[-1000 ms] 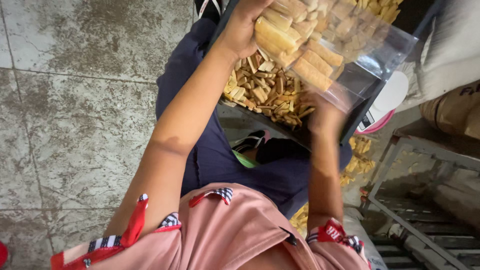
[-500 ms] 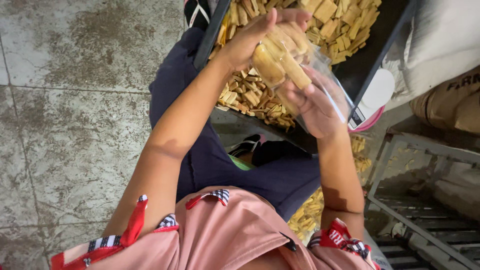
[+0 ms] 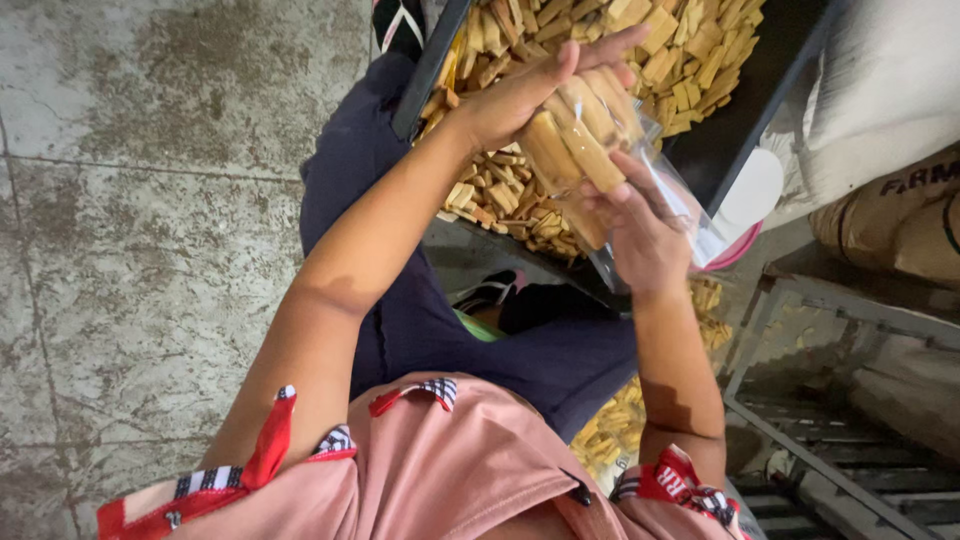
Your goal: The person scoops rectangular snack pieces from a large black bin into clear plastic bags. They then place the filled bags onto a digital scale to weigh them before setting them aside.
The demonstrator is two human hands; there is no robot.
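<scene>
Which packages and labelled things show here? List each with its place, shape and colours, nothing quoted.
Clear plastic bag: held between left hand and right hand, packed with tan oblong biscuits.
Black tray: above the lap, rectangular, heaped with loose tan biscuits.
Brown sack: right edge, bulging, with dark print.
White sack: upper right, plain and soft.
No screens or signs show.

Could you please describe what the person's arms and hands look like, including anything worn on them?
Both arms are bare from the short sleeves down. The left hand and right hand are bare too, with no gloves, rings, watch or bracelets to be seen. The salmon-pink top has sleeve cuffs trimmed in red with a dark-and-white checked band; the right cuff also bears some white print.
</scene>
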